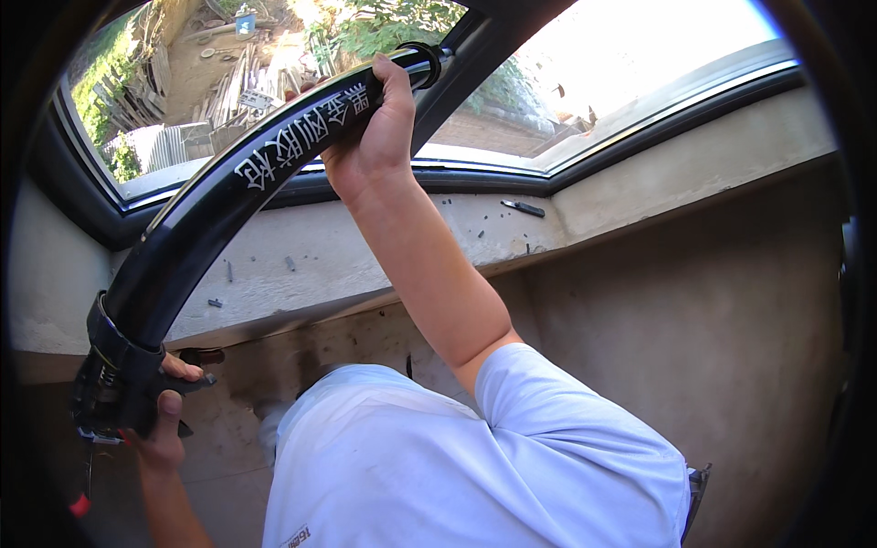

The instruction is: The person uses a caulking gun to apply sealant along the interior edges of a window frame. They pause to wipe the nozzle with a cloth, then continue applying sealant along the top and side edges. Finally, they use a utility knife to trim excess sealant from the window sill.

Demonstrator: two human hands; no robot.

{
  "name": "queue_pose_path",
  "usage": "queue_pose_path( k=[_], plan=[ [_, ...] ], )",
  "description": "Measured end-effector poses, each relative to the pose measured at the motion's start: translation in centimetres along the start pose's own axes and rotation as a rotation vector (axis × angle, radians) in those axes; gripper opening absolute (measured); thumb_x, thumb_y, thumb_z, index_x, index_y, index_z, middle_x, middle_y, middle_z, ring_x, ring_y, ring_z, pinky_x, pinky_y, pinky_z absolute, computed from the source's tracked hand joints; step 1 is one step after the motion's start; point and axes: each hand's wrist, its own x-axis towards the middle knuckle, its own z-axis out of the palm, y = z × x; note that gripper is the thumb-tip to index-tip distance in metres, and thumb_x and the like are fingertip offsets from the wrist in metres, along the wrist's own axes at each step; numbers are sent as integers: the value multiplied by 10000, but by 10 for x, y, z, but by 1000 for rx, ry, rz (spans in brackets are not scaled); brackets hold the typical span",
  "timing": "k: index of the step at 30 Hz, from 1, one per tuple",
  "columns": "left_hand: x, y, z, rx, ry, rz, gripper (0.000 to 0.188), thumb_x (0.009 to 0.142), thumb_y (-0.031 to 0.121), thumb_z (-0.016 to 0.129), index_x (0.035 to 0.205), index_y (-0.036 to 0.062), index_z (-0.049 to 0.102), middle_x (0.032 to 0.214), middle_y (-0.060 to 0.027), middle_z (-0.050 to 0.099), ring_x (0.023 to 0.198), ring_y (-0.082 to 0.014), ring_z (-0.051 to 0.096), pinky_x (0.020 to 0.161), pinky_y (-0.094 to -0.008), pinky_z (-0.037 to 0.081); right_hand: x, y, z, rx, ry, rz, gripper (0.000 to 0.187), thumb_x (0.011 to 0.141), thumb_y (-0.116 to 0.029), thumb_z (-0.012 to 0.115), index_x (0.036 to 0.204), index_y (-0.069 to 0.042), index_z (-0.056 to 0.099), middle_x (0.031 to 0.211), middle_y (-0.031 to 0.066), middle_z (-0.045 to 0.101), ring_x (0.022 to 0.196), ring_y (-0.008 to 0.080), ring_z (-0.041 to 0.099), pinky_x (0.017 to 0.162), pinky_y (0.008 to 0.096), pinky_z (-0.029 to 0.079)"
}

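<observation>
A long black caulking gun (206,233) with pale lettering runs from the lower left up to the window. My right hand (379,142) is closed round its barrel near the front end, thumb on top. That front end lies close to the dark upright bar (464,87) of the window frame; whether it touches cannot be told. At the lower left, my left hand (164,429) is closed at the gun's handle and trigger, partly hidden by them. A thin rod with a red end (80,504) sticks out behind the handle.
Below the glass runs a pale window sill (365,265) with several dark scraps (290,264) and a small black knife-like tool (523,209). A plain wall (676,301) stands on the right. Beyond the window are stacked planks (239,89) and greenery.
</observation>
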Motion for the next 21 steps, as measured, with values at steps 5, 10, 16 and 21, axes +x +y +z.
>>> queue_pose_path(
  k=[5, 10, 16, 21],
  plan=[
    [-9, -4, 1, 5, 24, -52, 370, 985, 344, 671, 1056, -10, 590, 921, -116, 640, 882, -218, 655, 857, -378, 536, -4, 10, -10, 14, 66, 40, 520, 939, -456, 543, 1118, 31, 516, 886, 184, 661, 882, 348, 704, 942, 497, 586],
    [-16, -10, 2, 79, 12, -87, 315, 989, 308, 673, 1060, 9, 603, 912, -96, 664, 882, -195, 647, 861, -352, 516, -10, 18, -17, 68, 138, 110, 461, 935, -430, 534, 999, 27, 530, 845, 180, 628, 872, 344, 694, 923, 508, 587],
    [-30, -29, 4, 100, 37, -141, 233, 968, 262, 730, 998, 37, 678, 945, -57, 691, 906, -171, 659, 838, -336, 525, -17, 30, -28, 127, 203, 169, 452, 939, -425, 542, 950, 26, 500, 831, 156, 579, 810, 317, 663, 890, 499, 599],
    [-43, -48, -3, 139, 61, -192, 181, 974, 216, 716, 982, 41, 671, 945, -46, 688, 908, -165, 649, 848, -330, 512, -16, 46, -32, 111, 273, 171, 476, 923, -435, 569, 965, 34, 494, 844, 143, 554, 808, 296, 658, 867, 487, 605]
  ],
)
